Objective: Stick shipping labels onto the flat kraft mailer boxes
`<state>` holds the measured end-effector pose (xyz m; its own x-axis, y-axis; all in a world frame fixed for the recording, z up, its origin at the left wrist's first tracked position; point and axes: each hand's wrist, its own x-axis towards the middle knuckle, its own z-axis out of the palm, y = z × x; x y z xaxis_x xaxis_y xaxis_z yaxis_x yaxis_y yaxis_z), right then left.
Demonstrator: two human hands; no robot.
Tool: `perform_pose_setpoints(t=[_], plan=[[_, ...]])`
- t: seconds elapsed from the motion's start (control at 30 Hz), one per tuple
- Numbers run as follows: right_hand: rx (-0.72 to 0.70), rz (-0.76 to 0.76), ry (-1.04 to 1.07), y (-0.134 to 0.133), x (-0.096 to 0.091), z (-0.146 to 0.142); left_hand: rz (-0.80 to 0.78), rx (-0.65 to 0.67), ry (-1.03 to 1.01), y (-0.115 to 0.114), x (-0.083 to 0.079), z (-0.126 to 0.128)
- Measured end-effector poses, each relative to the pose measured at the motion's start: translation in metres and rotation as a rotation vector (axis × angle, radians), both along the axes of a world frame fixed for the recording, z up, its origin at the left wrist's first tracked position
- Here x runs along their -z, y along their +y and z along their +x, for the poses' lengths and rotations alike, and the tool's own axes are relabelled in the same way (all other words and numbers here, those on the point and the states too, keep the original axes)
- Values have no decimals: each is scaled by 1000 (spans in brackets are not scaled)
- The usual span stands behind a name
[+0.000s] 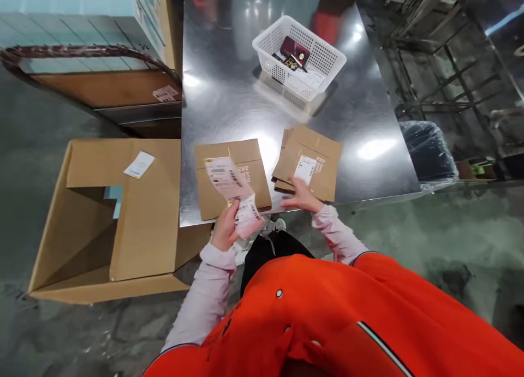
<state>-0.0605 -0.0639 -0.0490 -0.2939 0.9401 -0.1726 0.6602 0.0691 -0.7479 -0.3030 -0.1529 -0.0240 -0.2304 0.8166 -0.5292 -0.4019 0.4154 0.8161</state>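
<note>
My left hand (225, 226) is closed on a strip of printed shipping labels (230, 181), which bends over the left flat cardboard box (209, 198) at the table's near edge. Beside it, to the right, lies a small stack of flattened cardboard boxes (329, 172). A white label (305, 169) sits on the top one. My right hand (302, 197) is over the near edge of that stack, fingers apart and pointing left, just below the label. Whether its fingertips touch the cardboard I cannot tell.
A white plastic basket (299, 55) with a dark red phone-like item and small things stands farther back on the metal table (221, 101). Left of the table is a large open cardboard box (149, 219), with a metal-railed cart (98, 49) behind it. A plastic-lined bin (429, 153) stands right.
</note>
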Motion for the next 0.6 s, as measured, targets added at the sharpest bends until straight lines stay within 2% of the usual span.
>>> perform_pose_setpoints(t=[0.03,0.07,0.13,0.17,0.2,0.27,0.33,0.4,0.5,0.6], plan=[[-139,-73,174,-11,2,-28,-29,13,-34,-5,2,5],[-174,-136,330,-23,5,-55,-43,28,-31,-9,3,7],[-88,-220,545,-43,11,-97,5,38,79,-15,4,3],[-47,-249,590,-50,13,-110,57,28,140,-16,4,-4],[-65,-281,606,-54,14,-119,113,0,185,-17,4,-11],[-232,-354,609,-52,11,-127,184,-90,204,-18,5,-28],[-345,-364,593,-40,3,-130,176,-146,192,-18,8,-39],[-333,-278,497,-24,-9,-134,153,-146,198,-19,12,-42],[-339,-113,261,-9,-24,-143,154,-191,214,-20,19,-33],[-334,-58,200,-11,-24,-148,106,-312,311,-21,30,-21]])
